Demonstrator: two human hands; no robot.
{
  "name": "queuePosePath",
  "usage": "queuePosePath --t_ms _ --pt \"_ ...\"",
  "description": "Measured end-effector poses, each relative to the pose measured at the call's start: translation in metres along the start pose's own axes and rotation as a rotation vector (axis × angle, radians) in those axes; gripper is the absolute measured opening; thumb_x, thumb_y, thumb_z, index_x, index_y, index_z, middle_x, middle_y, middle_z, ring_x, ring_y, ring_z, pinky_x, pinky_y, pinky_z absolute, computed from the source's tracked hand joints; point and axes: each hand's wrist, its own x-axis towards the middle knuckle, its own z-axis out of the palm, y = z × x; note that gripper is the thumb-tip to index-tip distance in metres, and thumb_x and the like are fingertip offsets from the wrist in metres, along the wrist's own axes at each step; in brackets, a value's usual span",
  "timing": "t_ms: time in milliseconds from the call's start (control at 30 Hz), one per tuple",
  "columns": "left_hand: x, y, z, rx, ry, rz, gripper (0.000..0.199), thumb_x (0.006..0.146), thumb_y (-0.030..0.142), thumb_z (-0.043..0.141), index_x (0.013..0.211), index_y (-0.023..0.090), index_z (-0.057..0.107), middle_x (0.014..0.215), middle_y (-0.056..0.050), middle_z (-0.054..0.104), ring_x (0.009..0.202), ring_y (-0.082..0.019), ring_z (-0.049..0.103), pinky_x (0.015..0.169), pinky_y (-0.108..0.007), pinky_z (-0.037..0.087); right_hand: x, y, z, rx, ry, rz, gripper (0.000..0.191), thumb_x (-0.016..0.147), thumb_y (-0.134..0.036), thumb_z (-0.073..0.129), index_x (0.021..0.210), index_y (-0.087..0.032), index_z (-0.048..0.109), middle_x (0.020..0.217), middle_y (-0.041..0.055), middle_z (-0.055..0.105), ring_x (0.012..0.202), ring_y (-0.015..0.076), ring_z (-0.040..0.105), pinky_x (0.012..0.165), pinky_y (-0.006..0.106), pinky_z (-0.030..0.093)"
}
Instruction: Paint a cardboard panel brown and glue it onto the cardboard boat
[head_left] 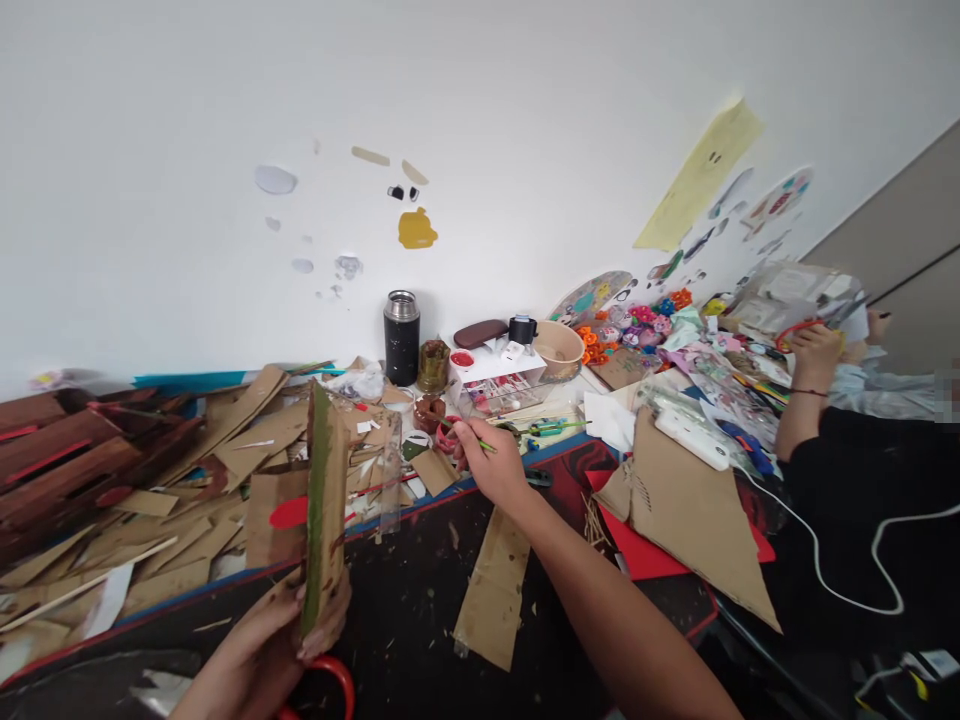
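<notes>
My left hand (289, 625) is wrapped round the lower end of a cardboard strip (330, 500), which stands upright with its left edge painted green. In my right hand (484, 455) is a thin green paintbrush (487, 447), pinched between the fingers. The brush's other end points toward a small reddish cup (448, 436), beside a brown cup (429, 412). Red scissor handles (330, 680) show just below my left hand. A flat cardboard piece (495, 590) lies on the dark mat under my right forearm.
Cardboard scraps (187, 540) and brown-painted pieces (67, 460) cover the left. Behind stand a black flask (402, 340), a murky jar (434, 366) and a beige bowl (559, 345). Large cardboard (690, 510) and a white cable (825, 590) lie right, near another person's hand (816, 350) with scissors.
</notes>
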Motion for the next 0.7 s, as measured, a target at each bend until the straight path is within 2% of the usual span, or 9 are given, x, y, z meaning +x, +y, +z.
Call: queuePosePath --t_ms 200,500,700 --pt "0.000 -0.002 -0.006 -0.003 0.019 -0.007 0.043 0.070 0.055 0.088 0.077 0.017 0.070 0.064 0.001 0.047 0.056 -0.012 0.033 0.054 -0.030 0.036 0.005 0.007 -0.002 0.160 0.105 0.116 0.054 0.100 -0.072 0.047 0.089 -0.023 0.065 0.062 -0.0006 0.063 0.047 0.0181 0.061 0.043 0.029 0.044" --pt "0.002 -0.002 -0.006 0.004 -0.017 -0.003 0.043 0.075 0.055 0.085 0.069 0.018 0.063 0.063 0.001 0.047 0.056 -0.013 0.034 0.054 -0.031 0.037 0.008 0.006 0.000 0.324 0.151 0.190 0.060 0.089 -0.080 0.057 0.084 -0.021 0.065 0.056 -0.0020 0.061 0.042 0.0174 0.060 0.038 0.027 0.039" --pt "0.001 -0.005 -0.013 -0.045 -0.030 -0.014 0.035 0.079 0.049 0.084 0.078 0.018 0.069 0.067 0.000 0.049 0.057 -0.013 0.033 0.055 -0.030 0.037 0.007 0.009 -0.005 0.360 0.204 0.185 0.058 0.088 -0.079 0.060 0.080 -0.021 0.062 0.056 -0.0037 0.060 0.038 0.0138 0.054 0.038 0.024 0.039"
